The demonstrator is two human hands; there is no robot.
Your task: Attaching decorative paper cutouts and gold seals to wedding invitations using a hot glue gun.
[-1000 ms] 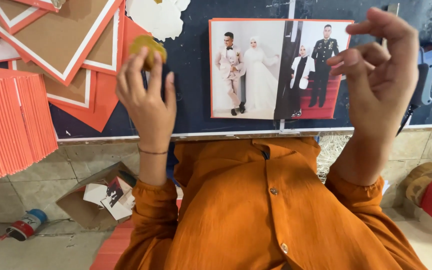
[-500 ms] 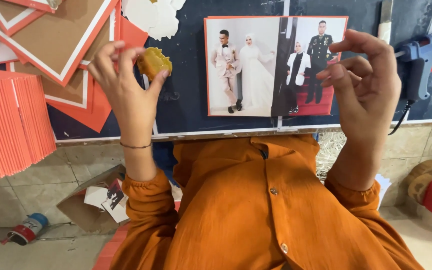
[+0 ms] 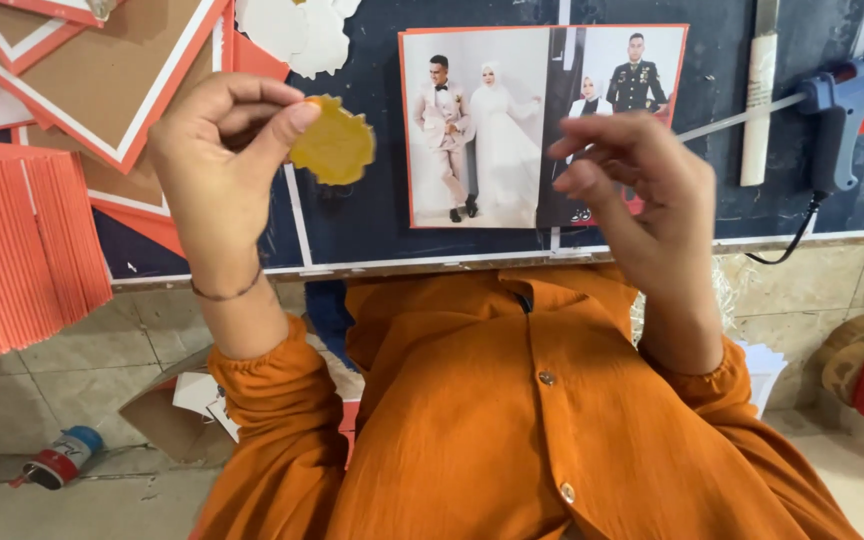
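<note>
- Fingers [image 3: 292,118] of the left hand [image 3: 217,165] pinch a small yellow disc [image 3: 332,148] with a wavy edge. The thumb and first finger grip its left side.
- Up in the air is where the yellow disc sits, over the dark blue board [image 3: 372,215], just left of the photo.
- Fingers [image 3: 592,150] of the right hand [image 3: 642,200] are bent and loose. They hold nothing. They float in front of the bottom right part of the photo.
- On the dark board lies the photo [image 3: 482,120]. It has an orange edge and shows people in fancy clothes.
- Both arms wear orange sleeves [image 3: 272,440]. A thin band [image 3: 227,293] goes round the left wrist.
- At the far right, a blue glue gun [image 3: 837,110] rests on the board, with a black cord hanging down from it.
- Beside the glue gun stands a pale stick [image 3: 757,100], upright.
- On the left hangs a stack of orange paper strips [image 3: 22,250].
- Above them lie brown cards with white and orange edges [image 3: 122,60].
- Down on the tiled floor [image 3: 62,390] lies a small bottle with a blue cap [image 3: 57,458], on its side.
</note>
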